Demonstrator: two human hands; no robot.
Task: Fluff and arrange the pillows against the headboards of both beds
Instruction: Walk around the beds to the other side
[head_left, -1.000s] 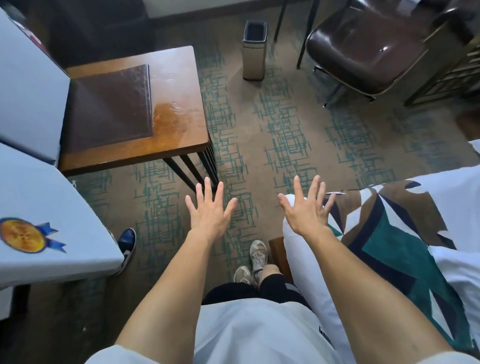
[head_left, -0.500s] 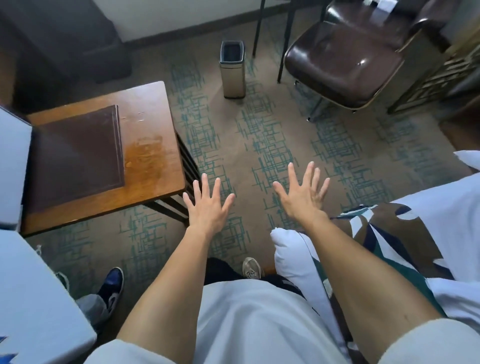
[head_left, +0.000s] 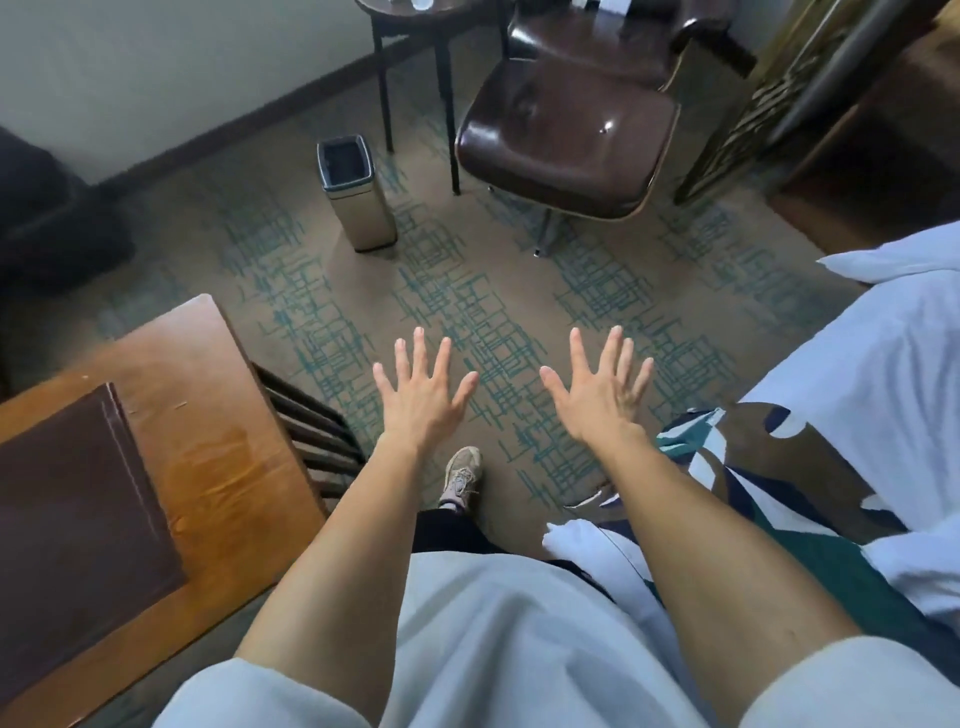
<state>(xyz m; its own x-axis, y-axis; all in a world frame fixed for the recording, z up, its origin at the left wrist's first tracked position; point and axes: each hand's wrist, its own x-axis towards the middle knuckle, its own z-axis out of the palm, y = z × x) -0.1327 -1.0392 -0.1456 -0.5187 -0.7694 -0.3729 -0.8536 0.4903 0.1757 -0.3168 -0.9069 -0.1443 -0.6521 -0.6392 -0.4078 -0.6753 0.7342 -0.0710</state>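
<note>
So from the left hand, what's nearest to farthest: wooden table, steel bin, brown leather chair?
1. Glossy wooden table, just left of the left hand.
2. Rectangular steel waste bin, further ahead, slightly left.
3. Brown leather chair, farthest, ahead and right.

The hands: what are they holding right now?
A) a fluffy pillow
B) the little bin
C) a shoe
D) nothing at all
D: the left hand and the right hand hover above the carpet with fingers spread wide and nothing in them.
</note>
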